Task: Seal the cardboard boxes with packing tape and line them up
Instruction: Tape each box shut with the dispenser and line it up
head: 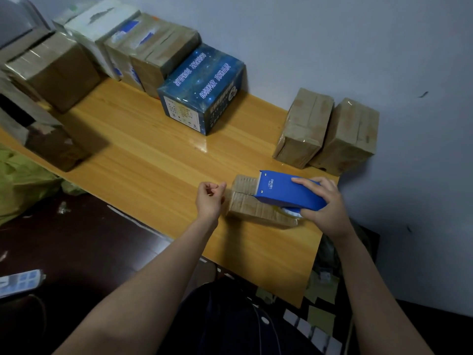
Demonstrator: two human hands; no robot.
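At the far left a blurred cluster of brown boxes (58,70) crowded the end of the wooden table (143,155); from there a row ran along the wall with one white box (99,34), glossy taped brown ones I could not count surely, and one dark-blue printed box (202,90). Near the front edge the fingers of my left hand (208,198) were clenched on nothing visible, just beside the left end of the one small corrugated box (249,204). The fingers of my right hand (325,206) grasped the single blue plastic tape dispenser (286,192) resting on that box, and behind it two tape-wrapped brown boxes (303,126) stood touching, against the wall.
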